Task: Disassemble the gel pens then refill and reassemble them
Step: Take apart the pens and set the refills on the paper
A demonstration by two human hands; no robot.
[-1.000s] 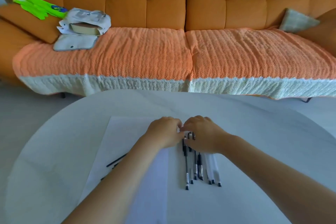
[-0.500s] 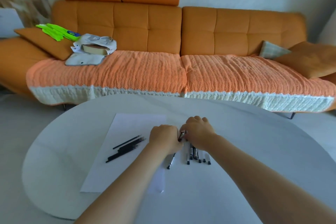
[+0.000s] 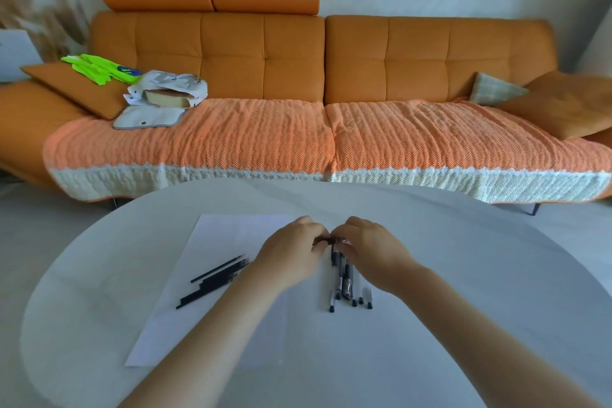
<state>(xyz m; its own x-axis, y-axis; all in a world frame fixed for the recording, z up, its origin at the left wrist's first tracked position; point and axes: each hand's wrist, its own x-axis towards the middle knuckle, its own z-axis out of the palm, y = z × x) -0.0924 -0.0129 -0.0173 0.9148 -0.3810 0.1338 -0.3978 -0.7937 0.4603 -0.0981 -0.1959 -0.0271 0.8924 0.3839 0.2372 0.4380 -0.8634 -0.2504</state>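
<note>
Several gel pens (image 3: 346, 285) with black caps lie side by side on the round white table (image 3: 463, 275), just under my right hand (image 3: 371, 250). My left hand (image 3: 291, 252) and my right hand meet fingertip to fingertip above the pens' far ends, pinching a small dark pen part (image 3: 326, 239) between them. Which piece it is stays hidden by the fingers. Several thin black refills (image 3: 215, 280) lie in a loose bundle on a white sheet of paper (image 3: 212, 242) to the left of my left forearm.
An orange sofa (image 3: 331, 76) with a knitted orange-and-white throw stands right behind the table. On its left end lie a bag with a book (image 3: 165, 94), a grey pouch and green gloves. Cushions sit at its right end.
The view has lifted from the table to take in the whole sofa. Both hands stay together over the pens; the pen that lay slanted under my left hand is back in the row.
</note>
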